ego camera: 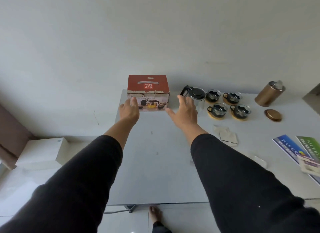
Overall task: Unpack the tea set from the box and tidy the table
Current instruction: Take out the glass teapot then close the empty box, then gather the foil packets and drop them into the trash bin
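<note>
We reach both arms, in black sleeves, across the grey desk toward the red tea set box, which stands closed at the desk's far edge against the white wall. Our left hand lies at the box's near left corner, fingers straight and overlapping its printed front face; whether they touch the card we cannot tell. Our right hand hangs just to the right of the box, fingers spread and released, thumb pointing toward the box's lower right corner, grasping nothing. The box sits between our two hands.

To the right of the box, partly behind our right hand, stands the glass teapot with its dark lid and handle. Beyond it four glass cups rest on round wooden coasters, two by two. Farther right a bronze canister stands upright with its top open, and its lid lies flat on the desk just in front of it. Nearer us lie crumpled wrapping paper, two printed paper packs at the right edge, and a small clear plastic piece. A white box rests on the floor left of the desk, and a bare foot shows below the desk's near edge.
</note>
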Demonstrator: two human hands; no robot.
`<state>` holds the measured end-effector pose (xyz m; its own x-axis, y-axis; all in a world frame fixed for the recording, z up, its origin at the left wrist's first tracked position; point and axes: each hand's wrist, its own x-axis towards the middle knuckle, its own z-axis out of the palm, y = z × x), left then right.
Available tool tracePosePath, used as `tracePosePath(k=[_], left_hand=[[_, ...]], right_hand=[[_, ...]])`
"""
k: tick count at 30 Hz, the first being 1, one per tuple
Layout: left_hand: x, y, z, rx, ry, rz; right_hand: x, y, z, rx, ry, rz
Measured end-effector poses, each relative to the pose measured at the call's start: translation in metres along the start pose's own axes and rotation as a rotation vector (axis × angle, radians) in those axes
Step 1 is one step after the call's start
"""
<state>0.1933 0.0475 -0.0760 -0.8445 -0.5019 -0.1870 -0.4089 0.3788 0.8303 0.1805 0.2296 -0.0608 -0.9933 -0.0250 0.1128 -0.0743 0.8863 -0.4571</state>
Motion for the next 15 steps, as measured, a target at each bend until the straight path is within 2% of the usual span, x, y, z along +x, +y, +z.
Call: tracePosePath(k=[8, 15], left_hand=[[-0.074, 0.022, 0.034, 0.100, -0.119, 0.106], [-0.119, 0.027, 0.091, 0.202, -0.293, 0.128]], right_hand=[[-0.061, 0.054, -0.038, 0.006, 0.038, 0.097], [-0.087, 0.121, -0.064, -0.020, -0.043, 0.163]])
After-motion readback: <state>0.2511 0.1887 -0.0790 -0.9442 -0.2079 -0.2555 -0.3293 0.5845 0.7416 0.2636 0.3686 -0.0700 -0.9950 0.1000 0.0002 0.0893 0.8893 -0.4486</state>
